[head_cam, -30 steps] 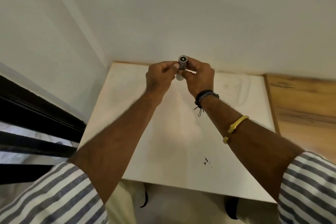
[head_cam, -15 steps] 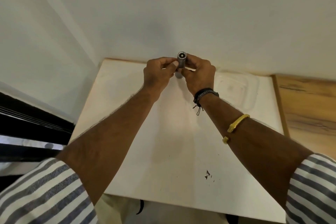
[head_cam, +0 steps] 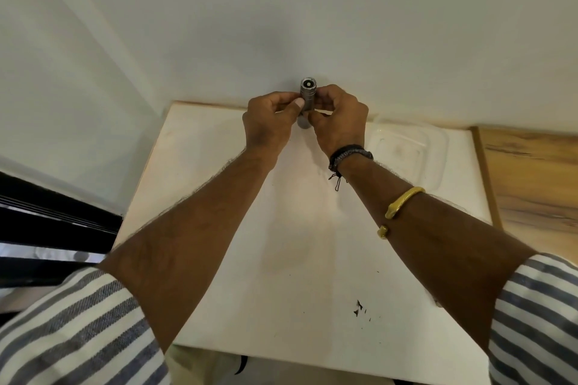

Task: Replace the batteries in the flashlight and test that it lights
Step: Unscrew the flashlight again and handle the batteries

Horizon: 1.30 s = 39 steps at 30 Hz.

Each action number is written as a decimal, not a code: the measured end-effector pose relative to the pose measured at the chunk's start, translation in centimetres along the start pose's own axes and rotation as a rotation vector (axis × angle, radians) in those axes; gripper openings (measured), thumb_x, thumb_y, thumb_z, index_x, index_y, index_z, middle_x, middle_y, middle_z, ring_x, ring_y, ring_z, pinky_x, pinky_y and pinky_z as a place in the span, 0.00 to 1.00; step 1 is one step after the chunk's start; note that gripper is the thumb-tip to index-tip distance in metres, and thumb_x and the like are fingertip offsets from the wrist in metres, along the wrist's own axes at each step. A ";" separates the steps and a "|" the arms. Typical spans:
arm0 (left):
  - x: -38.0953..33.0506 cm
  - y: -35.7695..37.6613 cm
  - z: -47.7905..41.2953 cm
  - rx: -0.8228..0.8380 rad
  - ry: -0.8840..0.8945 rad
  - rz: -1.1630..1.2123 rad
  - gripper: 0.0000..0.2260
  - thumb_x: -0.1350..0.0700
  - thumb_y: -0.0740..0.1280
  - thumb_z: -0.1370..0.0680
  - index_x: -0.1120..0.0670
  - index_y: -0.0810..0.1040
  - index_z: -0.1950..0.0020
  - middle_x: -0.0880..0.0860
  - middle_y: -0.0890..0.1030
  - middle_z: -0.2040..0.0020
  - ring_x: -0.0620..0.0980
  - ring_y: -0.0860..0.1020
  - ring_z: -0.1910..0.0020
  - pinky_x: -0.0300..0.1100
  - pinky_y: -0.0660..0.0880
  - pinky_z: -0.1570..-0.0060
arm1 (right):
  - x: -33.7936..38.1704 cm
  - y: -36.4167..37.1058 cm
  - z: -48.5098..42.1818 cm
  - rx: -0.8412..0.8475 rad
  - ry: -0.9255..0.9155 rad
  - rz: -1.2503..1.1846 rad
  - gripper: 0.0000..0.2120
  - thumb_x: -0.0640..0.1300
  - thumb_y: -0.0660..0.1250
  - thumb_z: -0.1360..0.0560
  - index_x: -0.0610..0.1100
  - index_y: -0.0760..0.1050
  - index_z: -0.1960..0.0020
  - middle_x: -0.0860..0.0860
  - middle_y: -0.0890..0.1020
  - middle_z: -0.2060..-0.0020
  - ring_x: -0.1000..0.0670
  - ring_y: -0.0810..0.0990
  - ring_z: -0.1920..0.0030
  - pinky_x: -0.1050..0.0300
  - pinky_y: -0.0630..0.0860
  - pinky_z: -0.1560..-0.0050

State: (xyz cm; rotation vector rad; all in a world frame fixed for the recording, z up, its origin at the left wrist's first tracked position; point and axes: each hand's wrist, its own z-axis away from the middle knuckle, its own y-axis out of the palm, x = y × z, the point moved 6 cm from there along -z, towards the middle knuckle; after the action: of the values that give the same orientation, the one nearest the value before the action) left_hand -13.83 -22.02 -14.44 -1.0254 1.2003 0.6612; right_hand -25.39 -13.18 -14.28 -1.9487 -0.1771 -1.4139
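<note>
A small grey metal flashlight [head_cam: 308, 94] stands upright between both hands, above the far edge of the white table [head_cam: 281, 259]. Its round end with a dark centre faces me. My left hand [head_cam: 270, 125] pinches its ribbed body from the left with thumb and fingers. My right hand [head_cam: 339, 120] grips it from the right, fingers curled round the lower part. The flashlight's lower end [head_cam: 302, 124] peeks out below the hands. No lit beam shows, and no loose batteries are in view.
A clear plastic lid or tray [head_cam: 403, 150] lies on the table at the back right. A wooden surface [head_cam: 531, 184] adjoins the table on the right. White walls meet behind the table. Dark rails [head_cam: 47, 222] run along the left. Small dark specks [head_cam: 358, 308] mark the table's near part.
Both hands keep hold of the flashlight and have shifted only slightly. The camera has tilted, bringing the clear tray at the back right into view.
</note>
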 end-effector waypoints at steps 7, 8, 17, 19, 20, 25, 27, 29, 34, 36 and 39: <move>0.2 -0.1 0.9 -0.023 -0.034 0.018 0.14 0.54 0.72 0.23 0.57 0.82 0.39 0.53 0.86 0.47 0.48 0.84 0.49 0.49 0.80 0.42 | 0.4 -0.2 0.3 -0.022 -0.005 0.063 0.17 0.33 0.74 0.28 0.41 0.82 0.40 0.45 0.86 0.47 0.47 0.84 0.47 0.54 0.82 0.43; 0.0 -0.2 1.1 -0.036 -0.040 0.020 0.15 0.54 0.73 0.23 0.57 0.82 0.38 0.53 0.86 0.46 0.48 0.84 0.49 0.48 0.80 0.42 | 0.4 -0.4 0.4 -0.033 0.012 0.079 0.19 0.33 0.74 0.28 0.41 0.81 0.38 0.45 0.86 0.45 0.47 0.83 0.45 0.54 0.82 0.42; -2.6 -1.3 6.5 -0.063 -0.021 0.076 0.09 0.52 0.73 0.24 0.53 0.84 0.47 0.49 0.86 0.55 0.47 0.85 0.54 0.51 0.82 0.47 | 2.8 -5.8 5.2 -0.144 -0.007 -0.021 0.11 0.35 0.73 0.27 0.41 0.82 0.44 0.49 0.86 0.54 0.54 0.83 0.55 0.64 0.81 0.50; -3.1 -1.3 8.6 -0.052 -0.013 0.091 0.06 0.53 0.73 0.24 0.51 0.85 0.48 0.47 0.86 0.56 0.46 0.85 0.56 0.51 0.83 0.49 | 3.5 -7.3 7.1 -0.168 -0.015 -0.045 0.08 0.37 0.72 0.26 0.41 0.83 0.47 0.50 0.86 0.56 0.55 0.82 0.57 0.61 0.82 0.51; -3.4 -1.3 9.7 -0.046 -0.011 0.099 0.06 0.54 0.72 0.24 0.51 0.85 0.49 0.47 0.86 0.57 0.46 0.85 0.57 0.51 0.83 0.50 | 3.8 -8.1 8.1 -0.178 -0.007 -0.062 0.07 0.38 0.72 0.26 0.42 0.83 0.48 0.51 0.86 0.57 0.55 0.83 0.58 0.57 0.83 0.51; -4.3 -0.9 15.5 -0.008 0.014 0.086 0.07 0.57 0.71 0.23 0.54 0.84 0.46 0.49 0.86 0.55 0.45 0.85 0.57 0.49 0.84 0.51 | 4.0 -11.8 13.1 -0.181 0.057 -0.139 0.05 0.39 0.72 0.25 0.42 0.84 0.50 0.51 0.85 0.60 0.49 0.85 0.56 0.45 0.85 0.53; -4.5 -0.6 17.8 0.000 0.022 0.088 0.08 0.58 0.71 0.23 0.54 0.84 0.45 0.49 0.86 0.55 0.44 0.85 0.57 0.46 0.84 0.53 | 3.8 -13.3 15.1 -0.183 0.079 -0.166 0.04 0.39 0.72 0.25 0.44 0.84 0.51 0.51 0.86 0.60 0.47 0.85 0.56 0.45 0.85 0.53; -4.2 -0.4 20.1 0.008 0.017 0.106 0.07 0.58 0.71 0.23 0.54 0.84 0.46 0.48 0.86 0.56 0.44 0.85 0.59 0.45 0.84 0.54 | 3.6 -14.8 17.2 -0.185 0.096 -0.189 0.05 0.39 0.72 0.25 0.47 0.84 0.52 0.51 0.86 0.61 0.48 0.86 0.57 0.45 0.85 0.54; -2.8 0.8 25.3 0.066 -0.047 0.140 0.07 0.60 0.71 0.24 0.55 0.85 0.47 0.51 0.86 0.57 0.47 0.85 0.59 0.48 0.84 0.54 | 1.3 -17.9 21.7 -0.211 0.163 -0.195 0.05 0.40 0.73 0.26 0.47 0.84 0.52 0.50 0.86 0.61 0.48 0.86 0.58 0.48 0.86 0.58; -2.4 1.6 26.7 0.102 -0.066 0.125 0.07 0.61 0.71 0.24 0.56 0.85 0.47 0.52 0.86 0.57 0.49 0.85 0.59 0.50 0.84 0.53 | -0.1 -19.0 22.9 -0.227 0.208 -0.194 0.05 0.39 0.73 0.26 0.46 0.84 0.51 0.49 0.86 0.61 0.47 0.86 0.58 0.48 0.86 0.58; -2.3 3.5 28.0 0.186 -0.080 0.039 0.07 0.59 0.71 0.24 0.56 0.85 0.46 0.54 0.87 0.55 0.52 0.85 0.56 0.51 0.83 0.50 | -2.6 -21.2 24.6 -0.274 0.276 -0.198 0.05 0.38 0.73 0.26 0.47 0.84 0.52 0.49 0.85 0.61 0.47 0.87 0.59 0.48 0.86 0.58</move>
State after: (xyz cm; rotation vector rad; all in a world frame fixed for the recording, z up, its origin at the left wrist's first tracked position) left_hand -5.36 4.91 -12.41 -0.8145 1.1907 0.6029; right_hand -17.73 18.27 -10.34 -1.9652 -0.0505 -1.9056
